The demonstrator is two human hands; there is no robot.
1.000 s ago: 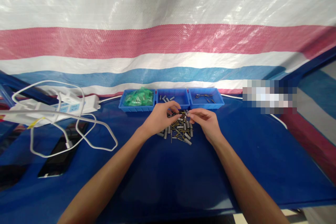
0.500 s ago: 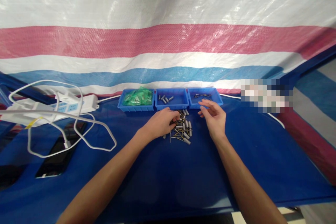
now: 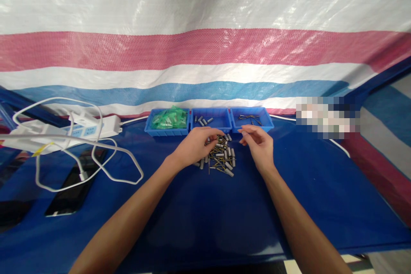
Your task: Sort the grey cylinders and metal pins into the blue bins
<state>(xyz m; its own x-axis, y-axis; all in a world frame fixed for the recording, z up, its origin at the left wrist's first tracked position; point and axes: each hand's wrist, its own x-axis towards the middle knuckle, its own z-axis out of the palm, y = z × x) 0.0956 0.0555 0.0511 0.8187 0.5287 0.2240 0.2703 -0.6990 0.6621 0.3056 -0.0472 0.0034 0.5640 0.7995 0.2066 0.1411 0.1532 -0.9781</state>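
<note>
The left hand curls its fingers into the loose heap of small grey metal cylinders and brass pins, as if picking one out, while the right hand hovers loosely open and empty just near the far right blue plastic tray, handy for sorting.

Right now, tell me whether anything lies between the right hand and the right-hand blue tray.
Nothing visible does. The right hand hovers just in front of the right-hand blue tray, with only bare blue tabletop between them. The pile of small metal parts lies to its left, under the left hand.

Makeshift workshop: tarp backdrop, parts bins.
</note>
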